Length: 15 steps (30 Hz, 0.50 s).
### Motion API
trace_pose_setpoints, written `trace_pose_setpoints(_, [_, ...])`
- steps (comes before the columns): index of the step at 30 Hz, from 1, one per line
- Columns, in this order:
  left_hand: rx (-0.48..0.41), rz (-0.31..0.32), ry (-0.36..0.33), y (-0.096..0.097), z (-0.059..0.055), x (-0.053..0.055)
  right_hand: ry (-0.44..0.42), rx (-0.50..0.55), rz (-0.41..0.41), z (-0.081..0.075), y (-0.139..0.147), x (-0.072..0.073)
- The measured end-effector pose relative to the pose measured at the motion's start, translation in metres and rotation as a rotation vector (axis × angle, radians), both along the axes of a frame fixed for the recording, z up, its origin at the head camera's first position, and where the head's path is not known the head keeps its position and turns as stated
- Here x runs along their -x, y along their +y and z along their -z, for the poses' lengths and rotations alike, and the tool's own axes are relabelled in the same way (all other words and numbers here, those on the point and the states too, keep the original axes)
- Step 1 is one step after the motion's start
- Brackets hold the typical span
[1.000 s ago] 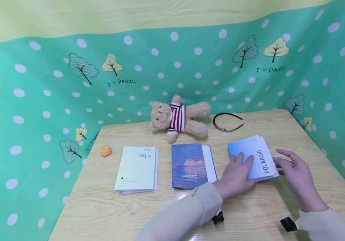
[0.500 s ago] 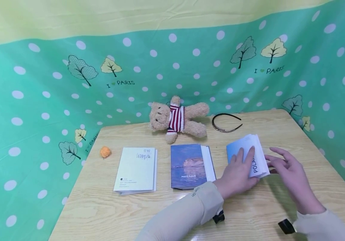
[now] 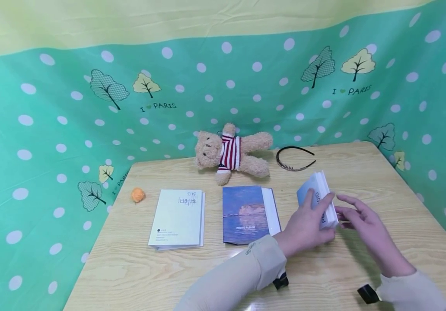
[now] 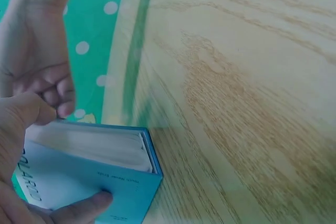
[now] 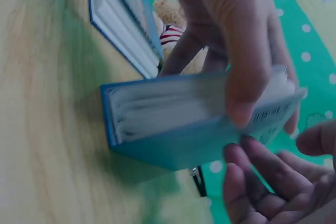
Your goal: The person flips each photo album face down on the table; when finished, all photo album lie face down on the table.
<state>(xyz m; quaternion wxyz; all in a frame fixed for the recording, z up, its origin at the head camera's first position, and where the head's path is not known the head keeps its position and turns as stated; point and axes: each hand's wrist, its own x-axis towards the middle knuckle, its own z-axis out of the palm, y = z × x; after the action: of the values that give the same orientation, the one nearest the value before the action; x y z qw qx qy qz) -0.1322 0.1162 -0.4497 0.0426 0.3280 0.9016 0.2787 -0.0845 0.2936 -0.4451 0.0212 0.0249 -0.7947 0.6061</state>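
Note:
A blue-and-white photo album lettered POLAROID stands tilted up at the right of the table. My left hand grips it, fingers spread over the front cover and thumb on the far side by the page edges. In the left wrist view a fingertip lies on the blue cover, and the pages show between the covers. My right hand is beside the opening edge, fingers loosely bent. In the right wrist view its fingertips are right at the back cover, which carries a barcode.
Left of the hands lie a painted PHOTO ALBUM and a cream album. A teddy bear in a striped shirt and a black headband lie at the back. An orange ball sits at the left edge of the wooden table.
The POLAROID album has turned from lying nearly flat to standing steeply, its opening edge lifted and swung left. My right hand has followed leftward; my left hand now grips the album.

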Motion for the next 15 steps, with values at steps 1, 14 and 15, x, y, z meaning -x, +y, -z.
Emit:
trace_pose_setpoints(1, [-0.007, -0.004, 0.0, 0.0, 0.0, 0.0, -0.021, -0.011, -0.011, 0.002, 0.0, 0.001])
trace_pose_setpoints(14, [-0.219, -0.065, -0.127, -0.007, 0.0, -0.004, -0.149, -0.07, -0.167, 0.022, 0.003, 0.003])
trace_pose_setpoints(15, [-0.243, -0.065, -0.146, -0.008, 0.0, -0.004, -0.157, -0.066, -0.178, 0.023, 0.003, 0.003])
